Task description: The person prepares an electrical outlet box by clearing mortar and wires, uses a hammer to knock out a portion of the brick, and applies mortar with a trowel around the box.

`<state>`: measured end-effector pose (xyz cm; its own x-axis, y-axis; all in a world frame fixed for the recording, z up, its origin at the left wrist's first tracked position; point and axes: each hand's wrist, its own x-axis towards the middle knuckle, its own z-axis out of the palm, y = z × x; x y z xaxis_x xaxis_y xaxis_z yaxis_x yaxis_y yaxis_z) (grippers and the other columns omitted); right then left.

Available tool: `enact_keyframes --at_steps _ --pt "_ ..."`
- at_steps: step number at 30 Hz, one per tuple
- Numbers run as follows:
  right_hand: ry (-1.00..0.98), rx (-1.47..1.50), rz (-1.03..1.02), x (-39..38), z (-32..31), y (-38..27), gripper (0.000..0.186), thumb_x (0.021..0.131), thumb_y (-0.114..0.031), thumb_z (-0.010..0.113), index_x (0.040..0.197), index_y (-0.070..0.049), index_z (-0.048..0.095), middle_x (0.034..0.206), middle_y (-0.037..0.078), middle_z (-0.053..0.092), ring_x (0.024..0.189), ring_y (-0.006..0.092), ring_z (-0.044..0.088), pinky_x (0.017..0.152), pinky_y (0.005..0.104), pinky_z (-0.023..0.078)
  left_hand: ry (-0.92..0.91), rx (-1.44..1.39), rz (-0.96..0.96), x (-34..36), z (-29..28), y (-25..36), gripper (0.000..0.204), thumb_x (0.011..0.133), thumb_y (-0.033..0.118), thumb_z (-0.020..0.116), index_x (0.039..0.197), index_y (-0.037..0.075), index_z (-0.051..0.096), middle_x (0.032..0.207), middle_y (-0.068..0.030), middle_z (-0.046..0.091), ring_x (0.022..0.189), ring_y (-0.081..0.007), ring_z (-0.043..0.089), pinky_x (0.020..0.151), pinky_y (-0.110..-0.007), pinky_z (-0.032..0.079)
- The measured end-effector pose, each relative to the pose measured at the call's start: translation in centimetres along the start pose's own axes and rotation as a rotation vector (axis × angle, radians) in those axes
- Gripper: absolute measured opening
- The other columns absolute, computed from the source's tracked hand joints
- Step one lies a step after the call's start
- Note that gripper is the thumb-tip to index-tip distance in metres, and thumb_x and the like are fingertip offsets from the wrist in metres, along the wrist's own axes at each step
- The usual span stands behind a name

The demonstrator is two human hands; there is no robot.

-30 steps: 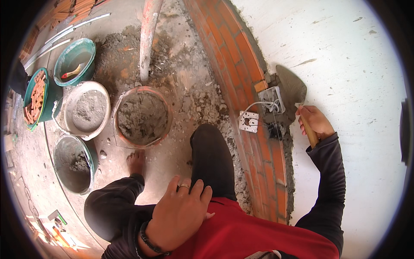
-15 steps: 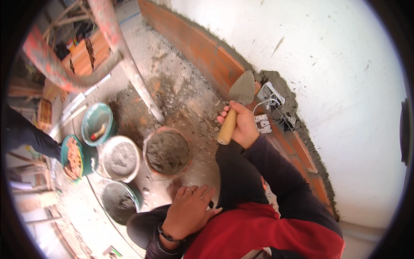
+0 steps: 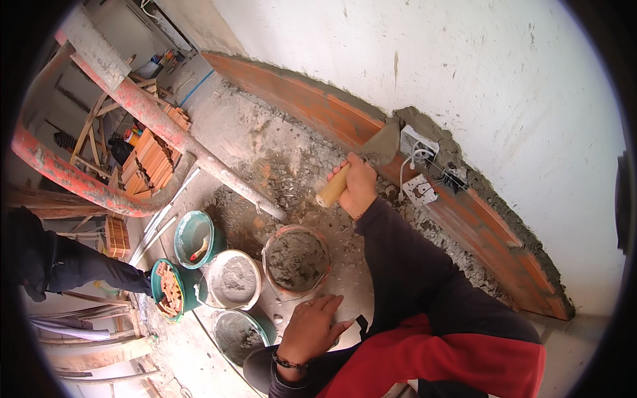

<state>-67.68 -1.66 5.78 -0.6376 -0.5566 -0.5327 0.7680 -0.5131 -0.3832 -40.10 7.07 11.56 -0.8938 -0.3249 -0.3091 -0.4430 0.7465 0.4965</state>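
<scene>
The right hand (image 3: 360,184) grasped a wooden-handled, grey triangular trowel (image 3: 381,146) just left of the white socket box (image 3: 417,141); the left hand (image 3: 310,330), fingers spread, held nothing visible. Orange brick facing (image 3: 292,96) appeared largely laid; the square white socket plate (image 3: 419,191), unfixed.

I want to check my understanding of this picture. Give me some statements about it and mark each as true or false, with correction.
1. The right hand grips the trowel by its wooden handle. True.
2. The left hand holds a brush. False: the brush lies in a green bucket.
3. A dark bracelet circles the left wrist. True.
4. The brick pieces fill the white bucket. False: they are in another green bucket.
5. Orange bricks run along the white wall. True.
</scene>
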Motion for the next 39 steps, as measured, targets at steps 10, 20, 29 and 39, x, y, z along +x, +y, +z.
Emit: enact_keyframes --at_steps 10,20,29,39 --pt "-0.116 0.014 0.065 -1.7 0.5 -0.6 0.016 0.101 -0.017 0.052 0.1 -0.008 0.038 0.086 0.005 0.047 0.07 0.019 0.051 0.065 0.0441 0.051 0.01 0.007 0.0 0.5 -0.3 0.4 0.057 0.093 0.042 0.067 0.133 0.002 0.059 0.128 -0.0188 0.063 0.115 -0.0363 0.061 0.099 -0.045 0.045" --pt "-0.051 0.018 0.154 -0.3 0.2 -1.3 0.018 0.1 -0.019 0.057 0.097 -0.011 0.042 0.08 0.003 0.048 0.067 0.0181 0.05 0.061 0.0381 0.047 0.006 0.016 0.025 0.9 -0.2 0.2 0.057 0.093 0.041 0.066 0.133 0.002 0.059 0.127 -0.0183 0.064 0.114 -0.036 0.062 0.099 -0.045 0.046" --pt "-0.128 0.05 0.199 -1.0 -2.2 -2.0 0.017 0.099 -0.023 0.056 0.1 -0.013 0.041 0.08 0.002 0.048 0.067 0.018 0.049 0.061 0.0374 0.046 -0.013 -0.002 -0.007 0.9 -0.4 0.3 0.055 0.095 0.044 0.065 0.129 0.0 0.061 0.13 -0.0214 0.064 0.121 -0.0399 0.059 0.102 -0.046 0.047" --pt "-0.058 0.066 0.134 2.4 0.2 -1.0 0.019 0.1 -0.02 0.056 0.11 -0.011 0.042 0.091 0.004 0.049 0.076 0.0223 0.051 0.069 0.0462 0.047 0.003 0.004 0.024 1.1 -0.6 0.9 0.055 0.094 0.042 0.067 0.128 -0.001 0.061 0.13 -0.0221 0.064 0.12 -0.0406 0.06 0.101 -0.046 0.048"
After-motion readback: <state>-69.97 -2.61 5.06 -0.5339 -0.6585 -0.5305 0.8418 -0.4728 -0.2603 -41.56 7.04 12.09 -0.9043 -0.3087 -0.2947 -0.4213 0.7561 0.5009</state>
